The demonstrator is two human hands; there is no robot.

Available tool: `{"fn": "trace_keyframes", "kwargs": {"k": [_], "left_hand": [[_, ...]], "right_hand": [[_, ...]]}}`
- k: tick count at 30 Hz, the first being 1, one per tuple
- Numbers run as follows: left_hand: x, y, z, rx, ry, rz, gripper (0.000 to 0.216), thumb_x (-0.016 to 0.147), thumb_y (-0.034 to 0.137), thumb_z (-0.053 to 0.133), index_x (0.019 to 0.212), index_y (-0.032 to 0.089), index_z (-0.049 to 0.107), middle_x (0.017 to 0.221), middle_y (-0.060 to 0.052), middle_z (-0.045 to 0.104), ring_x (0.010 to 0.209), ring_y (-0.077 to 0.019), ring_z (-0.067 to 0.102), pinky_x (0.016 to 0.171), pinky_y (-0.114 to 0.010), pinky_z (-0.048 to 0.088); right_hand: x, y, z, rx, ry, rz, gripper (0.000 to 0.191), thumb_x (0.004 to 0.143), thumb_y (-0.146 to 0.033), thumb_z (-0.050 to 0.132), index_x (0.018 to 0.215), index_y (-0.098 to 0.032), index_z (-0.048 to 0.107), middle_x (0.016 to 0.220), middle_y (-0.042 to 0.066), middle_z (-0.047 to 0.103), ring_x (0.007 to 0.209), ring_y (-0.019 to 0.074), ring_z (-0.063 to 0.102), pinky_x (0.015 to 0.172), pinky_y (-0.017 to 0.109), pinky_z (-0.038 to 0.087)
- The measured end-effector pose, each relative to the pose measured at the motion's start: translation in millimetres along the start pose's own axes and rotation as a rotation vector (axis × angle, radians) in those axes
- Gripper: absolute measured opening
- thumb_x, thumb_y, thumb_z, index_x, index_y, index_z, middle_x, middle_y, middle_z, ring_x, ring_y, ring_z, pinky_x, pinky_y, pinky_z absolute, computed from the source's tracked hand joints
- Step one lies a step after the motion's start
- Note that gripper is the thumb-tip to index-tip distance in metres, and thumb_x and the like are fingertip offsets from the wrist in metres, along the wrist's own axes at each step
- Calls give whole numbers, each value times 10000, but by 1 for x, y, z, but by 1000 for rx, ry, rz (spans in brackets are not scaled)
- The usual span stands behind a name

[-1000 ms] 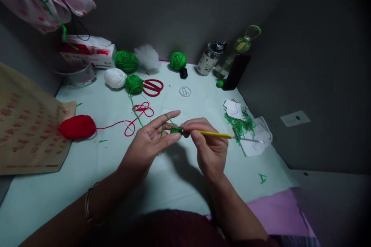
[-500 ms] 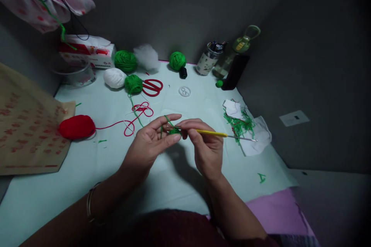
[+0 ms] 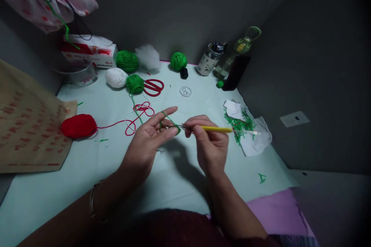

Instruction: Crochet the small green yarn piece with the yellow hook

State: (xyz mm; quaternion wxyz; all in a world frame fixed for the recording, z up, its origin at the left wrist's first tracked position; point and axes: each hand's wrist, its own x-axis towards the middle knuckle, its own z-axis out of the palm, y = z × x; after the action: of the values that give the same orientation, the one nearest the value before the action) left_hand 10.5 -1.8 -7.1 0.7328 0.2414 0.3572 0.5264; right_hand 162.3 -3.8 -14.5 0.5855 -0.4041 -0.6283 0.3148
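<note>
My left hand (image 3: 149, 139) pinches a small green crochet piece (image 3: 177, 128) between thumb and fingers, with green yarn looped over its raised index finger. In my right hand (image 3: 210, 142) is a crochet hook (image 3: 217, 129) with a yellow handle, held like a pen. Its metal tip points left at the edge of the green piece; whether it sits in a stitch is too small to tell. The yarn runs back toward a small green yarn ball (image 3: 135, 84).
Red-handled scissors (image 3: 154, 87), a white yarn ball (image 3: 116, 78) and a red yarn skein (image 3: 79, 126) lie on the table's left half. Green yarn scraps (image 3: 243, 123) lie at right, a pen holder (image 3: 208, 60) and bottle (image 3: 242, 46) behind. A paper bag (image 3: 29, 123) stands at far left.
My right hand and the hook have shifted right, away from my left hand, widening the gap between them. My left index finger has risen slightly, with the yarn stretched from it.
</note>
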Motion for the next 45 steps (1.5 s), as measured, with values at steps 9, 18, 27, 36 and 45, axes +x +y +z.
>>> {"fn": "trace_keyframes", "kwargs": {"k": [9, 18, 27, 36, 45], "left_hand": [[2, 4, -3, -48, -50, -96, 349, 814, 182, 789, 1162, 204, 769, 777, 23, 609, 686, -83, 511, 760, -229, 455], [-3, 1, -4, 158, -167, -36, 461, 845, 235, 766, 1299, 255, 687, 1011, -31, 692, 1024, -193, 630, 966, -328, 434], [-3, 6, -5, 266, -97, 0, 399, 814, 230, 790, 1208, 280, 748, 912, 1, 612, 835, -133, 548, 805, -267, 423], [-2, 4, -8, 299, -62, 58, 343, 859, 221, 743, 1197, 281, 751, 917, 4, 622, 866, -132, 559, 815, -259, 427], [-3, 0, -1, 144, -92, -37, 584, 796, 193, 779, 1362, 194, 637, 867, -4, 668, 838, -142, 603, 835, -266, 472]], "right_hand": [[2, -1, -2, 138, 102, 28, 197, 964, -211, 590, 958, -292, 770, 860, 19, 681, 699, 152, 594, 623, 327, 496], [6, 6, -3, 295, 41, 256, 128, 934, -318, 655, 925, -250, 762, 844, 12, 722, 722, 143, 636, 678, 302, 529], [6, 2, -7, 382, 16, 262, 203, 982, -310, 579, 875, -213, 722, 841, 21, 715, 713, 131, 652, 697, 290, 547], [-1, -4, -10, 28, -42, 30, 208, 1011, -211, 502, 986, -236, 706, 906, 31, 714, 805, 164, 671, 729, 346, 555], [-11, -2, -5, -612, -93, -517, 309, 915, -79, 632, 1159, -258, 696, 1069, 73, 715, 983, 210, 695, 784, 369, 609]]}}
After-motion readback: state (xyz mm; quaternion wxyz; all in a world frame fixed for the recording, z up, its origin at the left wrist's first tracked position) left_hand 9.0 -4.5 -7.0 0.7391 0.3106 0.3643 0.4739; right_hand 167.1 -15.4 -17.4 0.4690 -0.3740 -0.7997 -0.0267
